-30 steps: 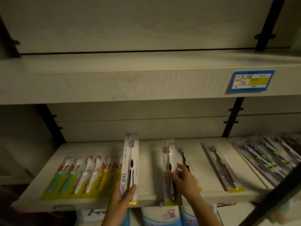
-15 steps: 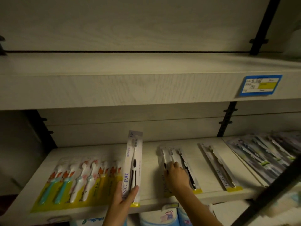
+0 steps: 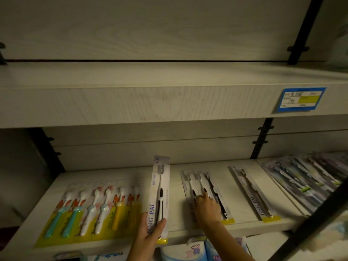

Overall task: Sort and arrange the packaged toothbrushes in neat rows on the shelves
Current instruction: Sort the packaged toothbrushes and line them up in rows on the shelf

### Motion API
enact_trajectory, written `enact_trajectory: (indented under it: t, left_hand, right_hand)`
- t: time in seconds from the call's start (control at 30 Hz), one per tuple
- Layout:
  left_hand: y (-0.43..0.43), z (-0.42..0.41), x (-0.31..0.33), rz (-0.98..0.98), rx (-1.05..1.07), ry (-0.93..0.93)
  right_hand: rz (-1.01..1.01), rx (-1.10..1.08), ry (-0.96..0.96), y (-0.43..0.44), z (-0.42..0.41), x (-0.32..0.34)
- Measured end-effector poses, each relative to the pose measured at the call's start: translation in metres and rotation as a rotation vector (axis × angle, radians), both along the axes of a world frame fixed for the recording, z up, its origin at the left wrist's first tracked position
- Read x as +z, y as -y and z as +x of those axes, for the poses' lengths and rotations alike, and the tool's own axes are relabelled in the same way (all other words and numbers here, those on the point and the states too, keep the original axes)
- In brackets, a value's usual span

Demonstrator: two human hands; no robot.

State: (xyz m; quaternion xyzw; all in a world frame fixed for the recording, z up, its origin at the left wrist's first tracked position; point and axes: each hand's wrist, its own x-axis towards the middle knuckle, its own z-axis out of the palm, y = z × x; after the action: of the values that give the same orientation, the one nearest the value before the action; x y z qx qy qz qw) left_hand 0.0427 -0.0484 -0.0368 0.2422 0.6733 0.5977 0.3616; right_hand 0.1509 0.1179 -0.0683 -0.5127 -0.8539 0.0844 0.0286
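My left hand (image 3: 150, 235) grips the lower end of a white "JING PAI" toothbrush pack (image 3: 160, 193) and holds it upright above the lower shelf (image 3: 175, 236). My right hand (image 3: 207, 205) rests palm down on several white and black toothbrush packs (image 3: 204, 187) lying flat at the shelf's middle. A single brown-brush pack (image 3: 254, 194) lies to the right. At the left lies a row of yellow-backed children's toothbrush packs (image 3: 90, 211).
Overlapping dark toothbrush packs (image 3: 305, 183) fill the neighbouring shelf at right. The upper shelf (image 3: 150, 102) carries a blue price label (image 3: 300, 99). Black upright brackets (image 3: 260, 140) stand behind, a dark bar (image 3: 320, 213) crosses the lower right, and packaged goods (image 3: 195, 249) sit below.
My right hand laid the white pack it held flat onto the packs at the shelf's middle and now rests on them. The left hand keeps its pack upright.
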Motion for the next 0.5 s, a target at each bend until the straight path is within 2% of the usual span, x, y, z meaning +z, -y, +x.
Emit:
enact_trajectory:
  t: [0.07,0.1,0.2,0.23,0.27,0.37,0.43,0.5]
  left_hand:
    - [-0.001,0.006,0.001,0.004,-0.015,-0.014]
    - [-0.002,0.009,0.0,0.004,-0.019,-0.022]
    - [-0.008,0.019,-0.002,0.019,-0.047,-0.025]
    - [-0.009,0.022,-0.003,0.02,-0.046,-0.012]
    - [-0.01,0.025,-0.005,0.017,-0.072,-0.011]
    - [-0.007,0.028,-0.011,-0.023,-0.228,-0.052]
    - [-0.003,0.022,-0.01,-0.025,-0.194,-0.045]
    - [0.0,0.013,-0.009,-0.007,-0.092,-0.118]
  right_hand:
    - [-0.002,-0.017,-0.105,0.006,-0.001,0.007]
    - [-0.038,-0.025,-0.23,0.012,-0.002,0.012]
    - [-0.346,-0.002,-0.735,0.048,-0.007,0.037]
    - [-0.465,0.019,-0.832,0.062,-0.008,0.045]
    - [-0.534,0.031,-0.885,0.074,-0.008,0.049]
    - [-0.51,-0.004,-0.913,0.084,-0.007,0.045]
    - [-0.512,-0.025,-0.884,0.074,-0.009,0.04]
    - [-0.49,-0.062,-0.86,0.057,-0.015,0.039]
